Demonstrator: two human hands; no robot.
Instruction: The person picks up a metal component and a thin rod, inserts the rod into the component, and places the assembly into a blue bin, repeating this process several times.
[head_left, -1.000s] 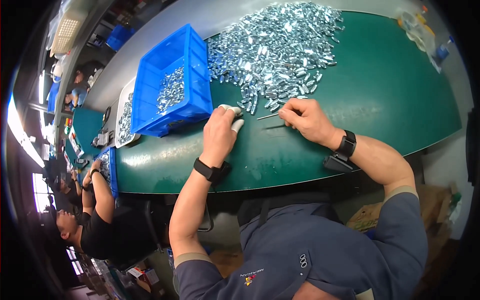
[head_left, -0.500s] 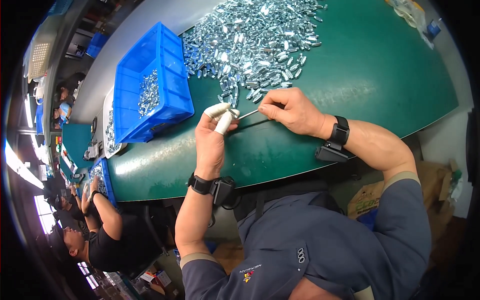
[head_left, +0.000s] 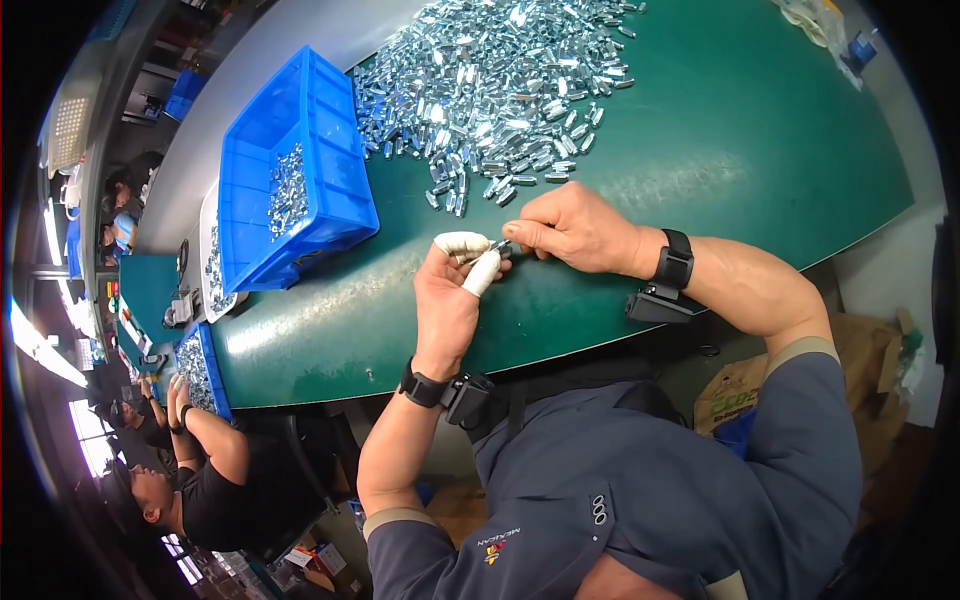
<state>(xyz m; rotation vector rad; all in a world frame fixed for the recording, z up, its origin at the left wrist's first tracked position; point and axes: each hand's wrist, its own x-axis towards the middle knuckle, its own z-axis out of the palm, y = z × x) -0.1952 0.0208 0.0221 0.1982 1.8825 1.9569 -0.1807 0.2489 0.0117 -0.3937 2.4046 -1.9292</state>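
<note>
Pinching a part [head_left: 497,248] between white-capped fingertips [head_left: 483,274], the left hand [head_left: 451,300] meets the right hand [head_left: 592,232], whose thumb and finger clamp a barely visible rod [head_left: 506,242], so this piece seems under way, with a big pile [head_left: 500,90] loose beyond the fingers and a smaller lot [head_left: 289,192] already in the bin [head_left: 340,180] to their left.
</note>
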